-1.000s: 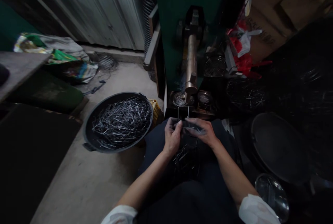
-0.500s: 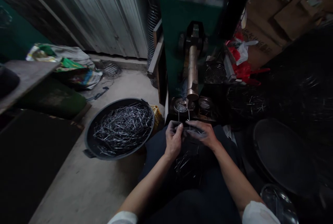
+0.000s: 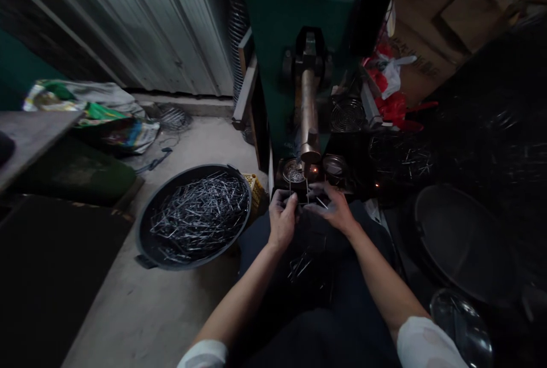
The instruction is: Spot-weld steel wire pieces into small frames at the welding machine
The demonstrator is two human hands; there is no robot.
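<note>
My left hand (image 3: pixel 282 221) is closed on a thin bent metal wire (image 3: pixel 290 181), just below a copper-coloured machine rod (image 3: pixel 308 114). To its right, my right hand (image 3: pixel 335 208) has its thumb and fingers parted around another thin metal piece (image 3: pixel 322 203), near the wire's right leg. Both hands are above my lap, where several loose wires (image 3: pixel 300 265) lie on dark cloth. A small round dish of bits (image 3: pixel 294 172) sits under the rod, and a bright orange spark (image 3: pixel 315 169) glows beside the rod's tip.
A large black basin (image 3: pixel 141 237) full of metal wires stands on the floor at the left, against a yellow crate (image 3: pixel 255 188). The green machine (image 3: pixel 273 32) rises ahead. Cardboard boxes (image 3: pixel 423 66), red bags (image 3: pixel 395 109) and a dark round lid (image 3: pixel 465 242) are at the right.
The view has shifted slightly to the right. My right hand's fingers have spread, with a thin metal piece now between them. Orange sparks have appeared by the rod and further right.
</note>
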